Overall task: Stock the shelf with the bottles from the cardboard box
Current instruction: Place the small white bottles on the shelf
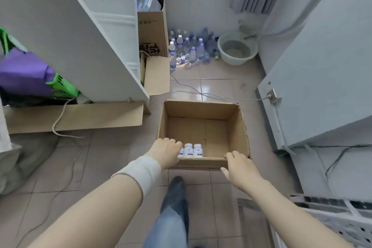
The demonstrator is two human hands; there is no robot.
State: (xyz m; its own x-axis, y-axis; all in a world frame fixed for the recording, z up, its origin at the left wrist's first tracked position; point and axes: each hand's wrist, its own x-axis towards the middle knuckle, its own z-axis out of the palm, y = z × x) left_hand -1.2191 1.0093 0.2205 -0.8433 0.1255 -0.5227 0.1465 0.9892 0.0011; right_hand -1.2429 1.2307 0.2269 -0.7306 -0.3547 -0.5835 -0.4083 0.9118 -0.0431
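An open cardboard box [237, 127] sits on the tiled floor in front of me. Three small white bottles with purple labels [193, 150] stand in a row against its near wall; the rest of the box floor is bare. My left hand [166, 152], with a white wrap on the wrist, reaches over the near left rim. Its fingers curl down over the leftmost bottle and hide most of it. My right hand [239, 165] is at the near right corner, fingers hooked over the rim and thumb outside. White shelf units stand at the left [80, 36] and right [322, 66].
Several plastic water bottles [191, 48] and a grey basin [237, 48] stand by the far wall, next to a tall cardboard box [153, 22]. A cable [201, 91] crosses the floor behind the box. My shoe [175, 191] is just before it. A perforated metal rack [332, 217] is at lower right.
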